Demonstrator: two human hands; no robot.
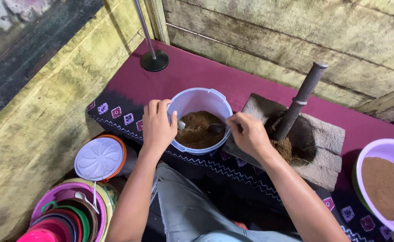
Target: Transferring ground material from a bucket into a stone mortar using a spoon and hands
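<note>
Grey trousers on the person's lap fill the bottom centre of the frame, nearest the camera, with both bare forearms reaching up and away from them.

Just above centre sits a pale blue plastic tub, partly filled with brown powder. It rests on a dark woven cloth with pink diamond patterns, which lies over a maroon surface.

At centre left, the left hand grips the tub's near-left rim, fingers curled over the outside edge and the thumb hooked inside. At centre right, the right hand is closed around the handle of a spoon, whose dark bowl is dipped into the powder near the tub's right wall. The hands are apart, one on each side of the tub.

Right of the tub, touching or just beside it, is a rough stone mortar holding a small heap of the same brown powder. A dark pestle leans upright in its hollow.

At the right edge of the frame, a lilac basin holds more brown powder, partly cut off by the frame.

In the lower left, a round white lid sits on an orange-rimmed container, above a nested stack of colourful plastic bowls in pink, green and purple.

At upper centre left, a thin metal pole with a round black base stands on the maroon surface. Weathered wooden plank walls fill the top and left of the frame.
</note>
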